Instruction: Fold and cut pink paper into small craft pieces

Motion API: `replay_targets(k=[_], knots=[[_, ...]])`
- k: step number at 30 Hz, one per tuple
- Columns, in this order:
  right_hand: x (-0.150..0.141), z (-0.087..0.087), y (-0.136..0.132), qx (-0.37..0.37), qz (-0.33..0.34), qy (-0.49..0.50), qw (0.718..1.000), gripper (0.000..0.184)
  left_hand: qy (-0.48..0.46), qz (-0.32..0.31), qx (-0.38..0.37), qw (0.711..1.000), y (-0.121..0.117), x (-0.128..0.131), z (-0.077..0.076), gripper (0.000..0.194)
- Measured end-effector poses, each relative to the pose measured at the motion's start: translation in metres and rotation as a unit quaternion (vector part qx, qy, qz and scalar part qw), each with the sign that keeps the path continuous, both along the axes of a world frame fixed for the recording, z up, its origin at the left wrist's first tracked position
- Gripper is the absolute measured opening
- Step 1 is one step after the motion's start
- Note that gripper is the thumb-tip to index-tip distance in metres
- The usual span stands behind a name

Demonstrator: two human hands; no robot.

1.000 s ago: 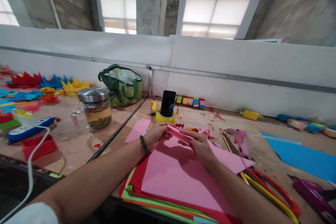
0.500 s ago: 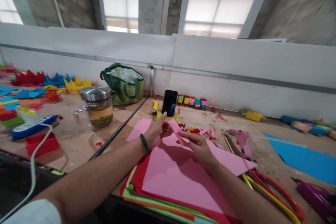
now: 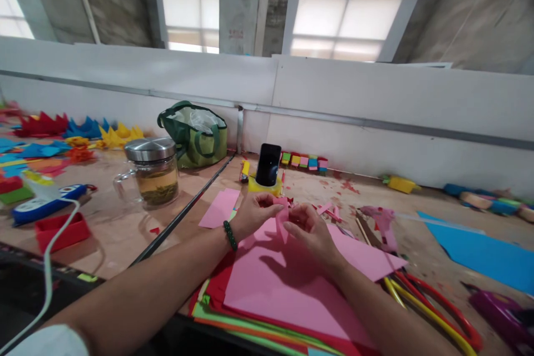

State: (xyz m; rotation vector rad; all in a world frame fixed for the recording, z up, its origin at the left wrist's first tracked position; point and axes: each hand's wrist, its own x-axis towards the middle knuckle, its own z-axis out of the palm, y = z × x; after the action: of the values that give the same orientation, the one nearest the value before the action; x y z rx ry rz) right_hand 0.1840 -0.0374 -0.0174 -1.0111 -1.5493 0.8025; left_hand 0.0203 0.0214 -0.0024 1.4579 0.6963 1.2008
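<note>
Between my hands stands a small folded strip of pink paper (image 3: 282, 222), held upright over the stack. My left hand (image 3: 256, 214), with a green bead bracelet (image 3: 230, 235) at the wrist, pinches its left side between thumb and fingers. From the right, my right hand (image 3: 311, 231) closes its fingers on the other edge. Beneath them lies a large pink sheet (image 3: 287, 289) on top of a pile of coloured sheets (image 3: 250, 328). Small pink and red scraps (image 3: 329, 210) are scattered just beyond my right hand.
A phone (image 3: 268, 164) leans in a yellow holder behind my hands. Right are a pink glue gun (image 3: 386, 225), red-and-yellow-handled scissors (image 3: 442, 306), a purple tool (image 3: 498, 311) and blue paper (image 3: 484, 250). Left stand a glass tea mug (image 3: 156, 178), green bag (image 3: 204, 136) and red box (image 3: 62, 231).
The pink strip has turned from slanting to upright. My left hand has come over its near side, and my right hand has curled in closer beside it.
</note>
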Motion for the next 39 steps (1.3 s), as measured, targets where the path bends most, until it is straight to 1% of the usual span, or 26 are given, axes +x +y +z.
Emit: replay_targets(k=[2, 5, 11, 16, 18, 21, 23, 28, 32, 37, 39], knots=[[-0.001, -0.001, 0.001, -0.008, 0.011, -0.006, 1.0, 0.025, 0.017, -0.008, 0.025, 1.0, -0.003, 0.002, -0.001, 0.026], [0.001, -0.002, 0.003, -0.009, 0.034, -0.024, 0.999, 0.019, 0.038, -0.019, 0.051, 0.998, -0.008, 0.004, -0.004, 0.024], [0.003, -0.003, 0.004, -0.009, 0.046, -0.021, 0.999, 0.021, 0.063, -0.018, 0.089, 0.994, -0.013, 0.003, -0.002, 0.019], [-0.002, 0.001, -0.002, -0.022, 0.081, -0.017, 0.996, 0.027, 0.075, -0.036, 0.102, 0.991, -0.016, 0.001, -0.002, 0.021], [-0.003, 0.003, -0.004, -0.02, 0.086, -0.036, 0.995, 0.026, 0.085, -0.034, 0.127, 0.988, -0.017, 0.0, -0.001, 0.023], [-0.002, 0.005, -0.005, 0.008, 0.062, -0.079, 0.995, 0.023, 0.106, -0.013, 0.196, 0.975, -0.019, -0.001, 0.001, 0.023], [-0.001, 0.006, -0.005, 0.025, 0.045, -0.092, 0.994, 0.022, 0.108, 0.001, 0.225, 0.968, -0.021, -0.001, 0.003, 0.02], [-0.001, 0.005, -0.006, 0.057, 0.014, -0.108, 0.992, 0.02, 0.077, -0.002, 0.213, 0.974, -0.024, -0.001, 0.007, 0.016], [0.0, 0.003, -0.006, 0.076, -0.003, -0.124, 0.989, 0.024, 0.065, -0.016, 0.205, 0.976, -0.025, 0.0, 0.008, 0.015], [0.001, 0.002, -0.007, 0.081, -0.007, -0.135, 0.988, 0.021, 0.069, -0.028, 0.216, 0.973, -0.026, -0.002, 0.009, 0.02], [0.0, 0.003, -0.007, 0.085, -0.007, -0.142, 0.986, 0.022, 0.075, -0.029, 0.23, 0.97, -0.026, -0.002, 0.009, 0.023]])
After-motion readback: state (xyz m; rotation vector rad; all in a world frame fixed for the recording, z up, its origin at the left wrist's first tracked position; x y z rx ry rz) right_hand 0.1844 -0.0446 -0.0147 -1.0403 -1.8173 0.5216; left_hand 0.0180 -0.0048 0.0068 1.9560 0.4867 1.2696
